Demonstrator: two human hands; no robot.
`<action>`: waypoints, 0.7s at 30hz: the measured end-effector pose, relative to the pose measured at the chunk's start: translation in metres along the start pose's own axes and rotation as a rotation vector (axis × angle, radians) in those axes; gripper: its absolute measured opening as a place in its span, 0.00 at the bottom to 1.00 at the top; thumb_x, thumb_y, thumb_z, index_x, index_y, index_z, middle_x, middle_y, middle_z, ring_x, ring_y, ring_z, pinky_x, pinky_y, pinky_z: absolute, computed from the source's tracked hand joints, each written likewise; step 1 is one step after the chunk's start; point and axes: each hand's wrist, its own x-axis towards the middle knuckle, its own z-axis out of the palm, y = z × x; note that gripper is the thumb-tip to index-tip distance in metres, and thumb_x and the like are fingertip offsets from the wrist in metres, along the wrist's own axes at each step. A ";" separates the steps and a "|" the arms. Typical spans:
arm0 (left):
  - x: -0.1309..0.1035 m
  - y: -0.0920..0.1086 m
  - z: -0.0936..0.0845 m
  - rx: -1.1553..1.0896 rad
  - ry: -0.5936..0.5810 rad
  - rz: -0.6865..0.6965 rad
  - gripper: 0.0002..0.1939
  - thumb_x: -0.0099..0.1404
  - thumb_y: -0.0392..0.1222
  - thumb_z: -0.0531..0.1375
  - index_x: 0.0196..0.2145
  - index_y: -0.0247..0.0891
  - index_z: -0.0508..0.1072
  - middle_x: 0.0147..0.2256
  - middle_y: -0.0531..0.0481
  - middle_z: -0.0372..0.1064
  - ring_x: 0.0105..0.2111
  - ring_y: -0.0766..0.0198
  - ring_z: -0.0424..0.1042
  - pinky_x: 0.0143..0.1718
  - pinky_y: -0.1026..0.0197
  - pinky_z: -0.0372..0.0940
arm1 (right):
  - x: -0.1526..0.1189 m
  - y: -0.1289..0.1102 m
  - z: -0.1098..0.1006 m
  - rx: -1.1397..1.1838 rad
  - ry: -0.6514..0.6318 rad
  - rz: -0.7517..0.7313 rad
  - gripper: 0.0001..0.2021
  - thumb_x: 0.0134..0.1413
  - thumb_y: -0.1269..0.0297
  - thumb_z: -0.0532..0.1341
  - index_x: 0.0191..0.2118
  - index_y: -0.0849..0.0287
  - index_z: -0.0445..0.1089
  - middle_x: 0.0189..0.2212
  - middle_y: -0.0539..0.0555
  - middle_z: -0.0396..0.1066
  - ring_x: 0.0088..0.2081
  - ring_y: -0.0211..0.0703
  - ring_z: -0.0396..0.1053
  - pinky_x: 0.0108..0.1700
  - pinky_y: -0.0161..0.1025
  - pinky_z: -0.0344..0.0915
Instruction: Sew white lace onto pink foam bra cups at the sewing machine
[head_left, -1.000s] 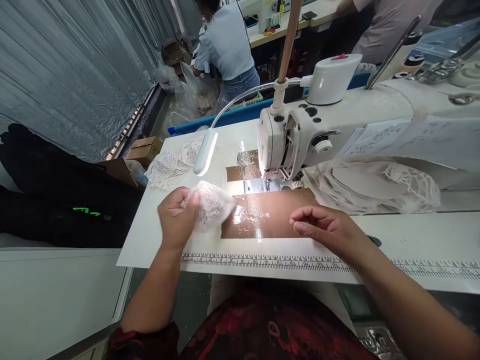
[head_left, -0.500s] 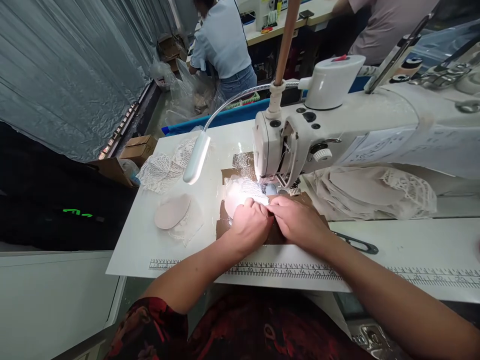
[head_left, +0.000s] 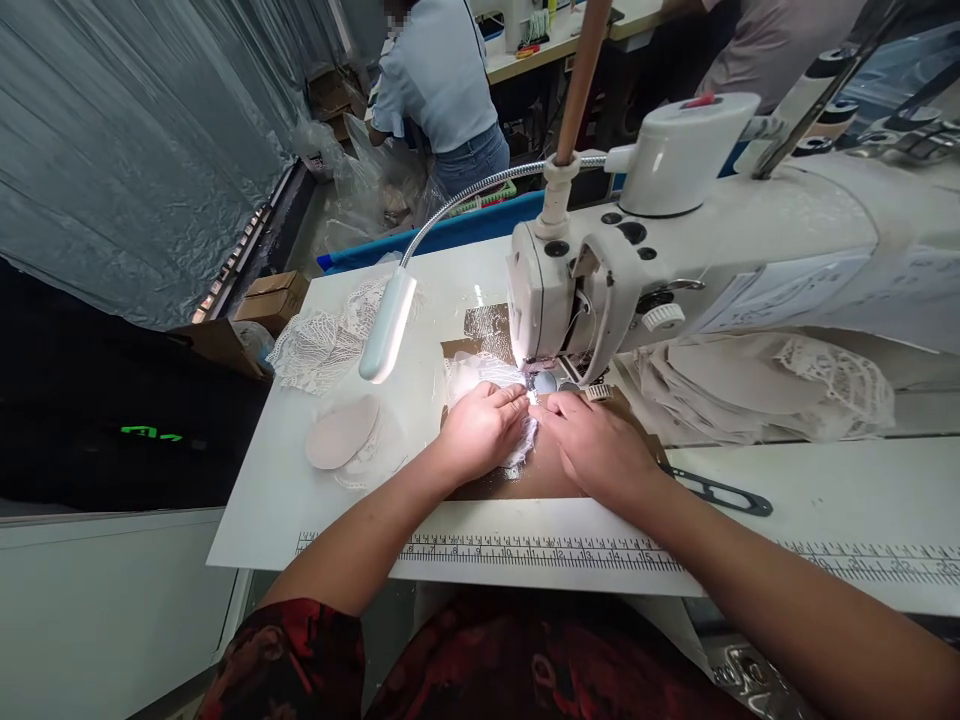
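A white lace piece (head_left: 476, 370) lies under the sewing machine's needle area (head_left: 536, 370), lit brightly. My left hand (head_left: 487, 425) rests on the piece with its fingers drawn together, pressing it; part of the lace shows below the palm. My right hand (head_left: 600, 440) has thumb and forefinger closed at the right edge of the lace, close to the presser foot. Its other fingers curl under and are partly hidden. Brown tape (head_left: 555, 475) covers the table beneath both hands.
Left of my hands lie a beige oval pad (head_left: 343, 432) and lace pieces (head_left: 315, 350). A lamp (head_left: 388, 325) hangs over the table. Stacked pads (head_left: 735, 380) sit under the machine arm, with a dark flat tool (head_left: 720, 490) nearby. A person (head_left: 450, 90) works behind.
My left hand has gone from a bunched grip to lying flatter, slightly left. More lace now shows below it, between the hands. The view has shifted slightly.
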 end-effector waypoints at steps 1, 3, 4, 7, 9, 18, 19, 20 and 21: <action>0.002 -0.004 0.000 0.008 0.009 0.020 0.18 0.70 0.40 0.50 0.49 0.29 0.73 0.51 0.40 0.71 0.40 0.56 0.71 0.41 0.53 0.67 | 0.001 0.000 0.000 -0.007 -0.005 0.006 0.20 0.56 0.78 0.50 0.50 0.58 0.70 0.42 0.57 0.70 0.35 0.45 0.65 0.32 0.41 0.54; 0.004 -0.010 0.000 0.018 0.029 0.061 0.18 0.70 0.40 0.50 0.48 0.30 0.73 0.51 0.39 0.71 0.39 0.57 0.72 0.41 0.53 0.67 | 0.003 -0.001 0.000 -0.016 -0.008 0.011 0.20 0.55 0.77 0.50 0.50 0.57 0.70 0.41 0.57 0.70 0.33 0.45 0.64 0.31 0.41 0.53; 0.005 -0.012 0.000 0.017 0.038 0.081 0.17 0.69 0.40 0.50 0.48 0.30 0.74 0.51 0.39 0.71 0.39 0.57 0.72 0.41 0.53 0.67 | 0.003 -0.001 0.000 -0.017 -0.005 0.009 0.20 0.55 0.76 0.51 0.51 0.57 0.70 0.41 0.57 0.70 0.32 0.44 0.64 0.30 0.41 0.52; 0.006 -0.018 0.001 -0.011 0.066 0.122 0.17 0.69 0.40 0.50 0.48 0.32 0.74 0.50 0.39 0.71 0.42 0.56 0.73 0.43 0.52 0.67 | 0.004 0.000 0.001 -0.020 0.017 0.000 0.20 0.54 0.76 0.51 0.51 0.57 0.70 0.41 0.57 0.70 0.32 0.44 0.64 0.30 0.41 0.51; 0.006 -0.019 0.003 -0.034 0.089 0.135 0.17 0.69 0.40 0.50 0.48 0.31 0.73 0.50 0.39 0.71 0.43 0.56 0.72 0.44 0.52 0.67 | 0.004 0.001 0.002 -0.028 0.029 -0.009 0.21 0.54 0.78 0.51 0.50 0.57 0.70 0.40 0.57 0.70 0.33 0.44 0.64 0.30 0.41 0.52; 0.009 -0.022 0.006 -0.047 0.048 0.025 0.18 0.69 0.41 0.50 0.50 0.32 0.73 0.53 0.39 0.69 0.45 0.56 0.70 0.45 0.51 0.66 | 0.003 0.003 0.006 -0.028 0.024 -0.025 0.24 0.49 0.81 0.51 0.51 0.58 0.68 0.40 0.56 0.70 0.36 0.46 0.65 0.33 0.40 0.55; 0.009 -0.021 0.006 -0.034 0.040 0.006 0.19 0.69 0.41 0.50 0.51 0.32 0.72 0.53 0.40 0.69 0.45 0.56 0.69 0.45 0.51 0.65 | 0.003 0.003 0.006 -0.027 0.023 -0.020 0.24 0.50 0.81 0.51 0.51 0.58 0.68 0.40 0.56 0.70 0.36 0.45 0.65 0.33 0.40 0.55; 0.009 -0.021 0.006 -0.018 0.034 -0.015 0.19 0.69 0.42 0.50 0.52 0.33 0.72 0.53 0.40 0.69 0.45 0.55 0.69 0.45 0.51 0.65 | 0.003 0.003 0.006 -0.025 0.023 -0.015 0.24 0.50 0.81 0.51 0.52 0.58 0.68 0.40 0.56 0.70 0.35 0.45 0.64 0.33 0.40 0.55; 0.008 -0.020 0.006 0.002 0.031 -0.040 0.19 0.69 0.42 0.50 0.53 0.33 0.71 0.54 0.40 0.69 0.45 0.55 0.68 0.45 0.50 0.65 | 0.002 0.003 0.007 -0.024 0.025 -0.011 0.24 0.51 0.80 0.51 0.52 0.58 0.68 0.39 0.56 0.70 0.34 0.45 0.64 0.33 0.40 0.55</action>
